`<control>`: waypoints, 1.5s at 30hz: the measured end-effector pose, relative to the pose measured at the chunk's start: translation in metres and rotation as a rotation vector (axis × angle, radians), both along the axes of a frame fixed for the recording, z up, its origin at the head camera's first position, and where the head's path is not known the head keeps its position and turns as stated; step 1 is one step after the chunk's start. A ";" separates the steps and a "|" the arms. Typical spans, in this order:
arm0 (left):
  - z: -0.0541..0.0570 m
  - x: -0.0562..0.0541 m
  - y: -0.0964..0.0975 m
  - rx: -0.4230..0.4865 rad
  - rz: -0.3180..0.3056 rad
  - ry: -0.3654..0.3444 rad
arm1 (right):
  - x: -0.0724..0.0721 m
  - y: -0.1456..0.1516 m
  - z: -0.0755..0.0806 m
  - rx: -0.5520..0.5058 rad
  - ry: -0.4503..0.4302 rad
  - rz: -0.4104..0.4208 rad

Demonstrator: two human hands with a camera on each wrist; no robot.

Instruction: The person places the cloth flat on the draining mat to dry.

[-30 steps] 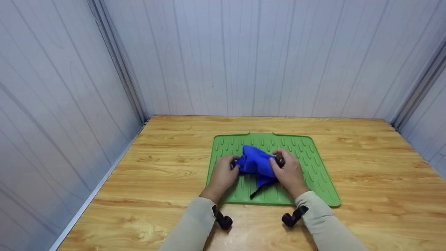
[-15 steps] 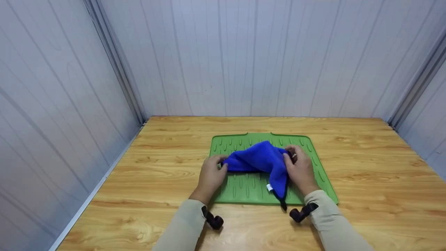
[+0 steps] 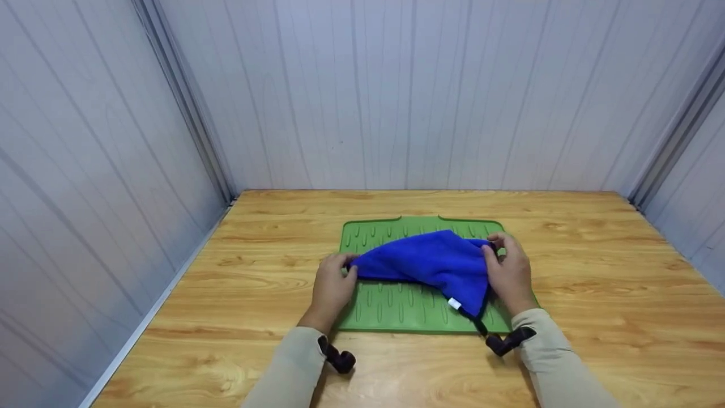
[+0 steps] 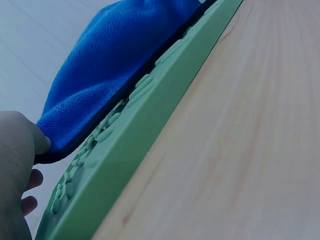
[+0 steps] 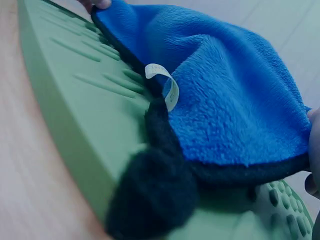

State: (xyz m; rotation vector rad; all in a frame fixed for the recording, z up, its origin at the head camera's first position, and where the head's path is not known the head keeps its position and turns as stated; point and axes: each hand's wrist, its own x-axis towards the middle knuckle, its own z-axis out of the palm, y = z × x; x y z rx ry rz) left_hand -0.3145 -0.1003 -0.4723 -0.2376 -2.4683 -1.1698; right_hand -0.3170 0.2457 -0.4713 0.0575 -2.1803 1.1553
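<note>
A blue cloth (image 3: 425,258) with black edging is stretched between my two hands over a green ribbed mat (image 3: 385,317). My left hand (image 3: 333,286) pinches one corner between thumb and fingers; that grip shows at the left of the left wrist view, where the cloth (image 4: 115,65) rises above the mat. On the other side my right hand (image 3: 510,272) pinches a second corner. A white tag (image 3: 454,304) and a black loop (image 3: 480,326) hang at the cloth's near corner. Close up in the right wrist view, the loop (image 5: 157,195) droops over the mat's edge.
The mat lies flat on a wood-grain table (image 3: 255,255). Pale panelled walls (image 3: 396,102) stand behind and at both sides. A black wrist-worn camera (image 3: 341,361) sticks out below each sleeve.
From a bunched heap the cloth has been spread wide. My left hand has moved left and my right hand right, both still gripping it. The tag and loop have come into view.
</note>
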 end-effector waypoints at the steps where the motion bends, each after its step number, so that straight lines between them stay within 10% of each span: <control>1: 0.000 0.000 -0.001 -0.009 0.008 0.005 | 0.000 0.002 0.000 -0.004 -0.008 -0.012; 15: 0.001 0.004 -0.002 -0.157 -0.043 -0.063 | 0.003 0.010 0.000 -0.048 -0.156 0.034; 25: 0.001 0.004 0.000 0.146 -0.088 -0.129 | 0.026 0.017 0.001 0.092 -0.392 0.187; 31: 0.003 0.004 0.000 0.271 -0.117 -0.136 | 0.034 0.019 0.000 0.220 -0.367 0.305; 39: 0.000 0.003 -0.002 0.525 -0.084 0.004 | 0.031 0.025 0.002 0.131 -0.273 0.284; 45: 0.000 0.005 -0.002 0.392 -0.166 -0.068 | 0.031 0.028 0.001 0.084 -0.211 0.199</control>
